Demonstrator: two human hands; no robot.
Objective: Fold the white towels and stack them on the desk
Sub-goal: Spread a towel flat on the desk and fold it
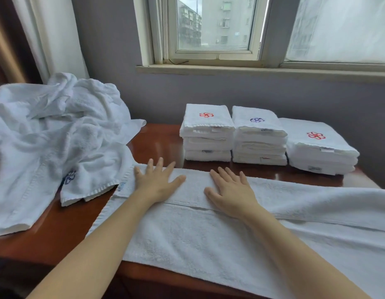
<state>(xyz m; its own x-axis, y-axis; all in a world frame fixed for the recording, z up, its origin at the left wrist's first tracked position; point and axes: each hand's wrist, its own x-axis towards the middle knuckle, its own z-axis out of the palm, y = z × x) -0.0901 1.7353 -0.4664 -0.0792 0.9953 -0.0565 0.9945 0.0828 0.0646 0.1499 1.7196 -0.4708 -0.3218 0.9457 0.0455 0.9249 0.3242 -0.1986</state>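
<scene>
Towel [187, 234] lies along the desk's [161, 137] near edge, long axis left to right, with a layer folded over on its far side. My left hand [157, 184] and right hand [232, 190] press flat on that layer, fingers straight and spread, holding nothing. The left hand is nearer the towel's left end, so I judge the crosswise fold starts there; the right end runs out of view.

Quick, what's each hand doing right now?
Left hand: open, fingers spread, pressing flat on the towel.
Right hand: open, pressing flat on the same towel, holding nothing.
</scene>
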